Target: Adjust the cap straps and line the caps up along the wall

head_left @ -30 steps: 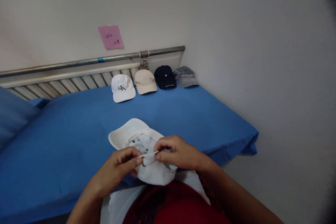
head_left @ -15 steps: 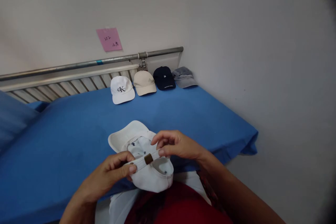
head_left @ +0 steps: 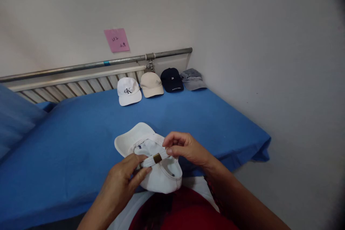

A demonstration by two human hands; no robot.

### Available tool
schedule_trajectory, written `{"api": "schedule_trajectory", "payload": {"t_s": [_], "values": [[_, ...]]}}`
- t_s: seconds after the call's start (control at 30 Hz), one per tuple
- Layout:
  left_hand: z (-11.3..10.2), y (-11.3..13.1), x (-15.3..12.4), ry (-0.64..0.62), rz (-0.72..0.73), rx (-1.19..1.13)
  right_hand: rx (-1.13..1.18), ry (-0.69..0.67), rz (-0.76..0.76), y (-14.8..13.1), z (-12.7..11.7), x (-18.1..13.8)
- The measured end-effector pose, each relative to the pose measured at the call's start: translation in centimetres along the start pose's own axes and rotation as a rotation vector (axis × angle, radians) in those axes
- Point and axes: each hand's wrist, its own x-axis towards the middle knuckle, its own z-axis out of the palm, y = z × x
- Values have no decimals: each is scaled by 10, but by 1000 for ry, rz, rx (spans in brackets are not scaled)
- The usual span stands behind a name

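A white baseball cap (head_left: 161,178) is held upside down close to my body, its brim pointing away to the upper left. Across its back opening runs the adjustable strap, with a brass-coloured buckle (head_left: 157,158) near the middle. My left hand (head_left: 121,176) pinches the strap on the left of the buckle, thumb below and fingers above. On the buckle's other side, my right hand (head_left: 185,147) grips the strap between thumb and fingers. Part of the cap's inside, with small dark marks, shows beyond the strap.
Along the back of the blue-covered surface (head_left: 81,143) stand a white cap (head_left: 128,95), a beige cap (head_left: 151,84), a black cap (head_left: 171,81) and a grey cap (head_left: 193,79). Behind them are a radiator (head_left: 78,90) and a metal pipe (head_left: 88,67). A pink note (head_left: 116,40) hangs above.
My left hand has shifted right along the strap, closer to the buckle, and its fingers have turned over it. My right hand keeps its grip. The whole view has shifted slightly.
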Motion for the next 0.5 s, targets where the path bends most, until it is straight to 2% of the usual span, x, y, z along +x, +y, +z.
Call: {"api": "schedule_trajectory", "payload": {"t_s": [0.1, 0.27, 0.5], "values": [[-2, 0, 0, -14, 8, -1, -2, 16, -18, 1, 1, 0], [-12, 4, -2, -103, -133, 16, -25, -19, -10, -3, 4, -2], [-18, 0, 2, -156, -132, -8, -50, -2, -25, -3, 5, -3]]}}
